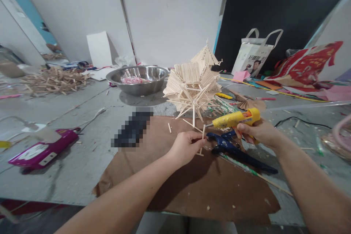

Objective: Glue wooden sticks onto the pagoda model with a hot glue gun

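My left hand [186, 147] pinches a short wooden stick [203, 132] upright over the brown paper sheet [175, 186]. My right hand [257, 131] grips a yellow glue gun [236, 118], its nozzle pointing left and touching the top of the stick. Just behind the hands stands a model built of many wooden sticks [193, 80] with a pointed roof. Blue-handled cutters [236, 150] lie on the paper under the glue gun.
A steel bowl [138, 78] sits behind the model to the left. A pile of loose sticks [53, 78] lies far left, a magenta device [41, 150] near left. A white bag [253, 53] and red paper [307, 64] are at the back right.
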The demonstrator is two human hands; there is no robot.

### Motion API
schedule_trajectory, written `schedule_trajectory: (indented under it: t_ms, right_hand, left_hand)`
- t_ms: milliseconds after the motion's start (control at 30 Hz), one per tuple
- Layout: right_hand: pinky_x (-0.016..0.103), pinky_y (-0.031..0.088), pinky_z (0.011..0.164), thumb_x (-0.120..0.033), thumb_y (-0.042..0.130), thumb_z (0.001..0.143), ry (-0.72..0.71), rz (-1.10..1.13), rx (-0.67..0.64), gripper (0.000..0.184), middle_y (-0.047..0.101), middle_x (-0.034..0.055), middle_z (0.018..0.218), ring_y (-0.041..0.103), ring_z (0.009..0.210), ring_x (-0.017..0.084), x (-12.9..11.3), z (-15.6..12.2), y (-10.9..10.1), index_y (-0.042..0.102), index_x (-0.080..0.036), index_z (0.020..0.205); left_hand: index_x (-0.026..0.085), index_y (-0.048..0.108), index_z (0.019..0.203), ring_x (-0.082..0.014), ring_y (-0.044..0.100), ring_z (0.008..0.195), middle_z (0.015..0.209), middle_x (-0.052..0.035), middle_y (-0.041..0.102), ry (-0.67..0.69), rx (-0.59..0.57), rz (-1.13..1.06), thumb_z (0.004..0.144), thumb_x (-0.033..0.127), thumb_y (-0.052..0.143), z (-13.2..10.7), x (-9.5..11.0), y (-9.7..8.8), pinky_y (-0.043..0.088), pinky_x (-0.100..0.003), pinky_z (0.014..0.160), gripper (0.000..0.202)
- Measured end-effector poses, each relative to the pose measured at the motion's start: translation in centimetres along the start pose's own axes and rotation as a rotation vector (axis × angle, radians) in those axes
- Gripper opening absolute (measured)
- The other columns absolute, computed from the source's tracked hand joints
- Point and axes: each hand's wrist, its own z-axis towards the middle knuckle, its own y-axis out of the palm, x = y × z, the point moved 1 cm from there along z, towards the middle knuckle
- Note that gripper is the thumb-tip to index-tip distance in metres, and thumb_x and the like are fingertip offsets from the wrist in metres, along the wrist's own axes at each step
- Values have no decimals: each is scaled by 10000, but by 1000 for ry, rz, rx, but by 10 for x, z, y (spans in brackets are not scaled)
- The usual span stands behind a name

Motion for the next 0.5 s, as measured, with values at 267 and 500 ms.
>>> schedule_trajectory:
  t_ms: [267, 500]
  right_hand:
    - [212, 240, 312, -577, 561, 591, -1, 16, 41, 401, 411, -35, 355, 318, 295, 58, -2, 1, 1, 535, -183, 519]
    - [205, 274, 337, -462, 651, 535, 24, 59, -32, 297, 420, -46, 399, 344, 339, 59, -9, -1, 9, 567, -180, 576]
  left_hand:
    - [119, 614, 689, -76, 537, 461, 516, 6, 582, -318, 5, -542, 662, 239, 626, 3, -4, 1, 449, -176, 474, 124]
    - [100, 535, 641, -75, 564, 459, 559, -29, 601, -441, 105, -885, 715, 173, 598, 9, -6, -5, 462, -156, 436, 121]
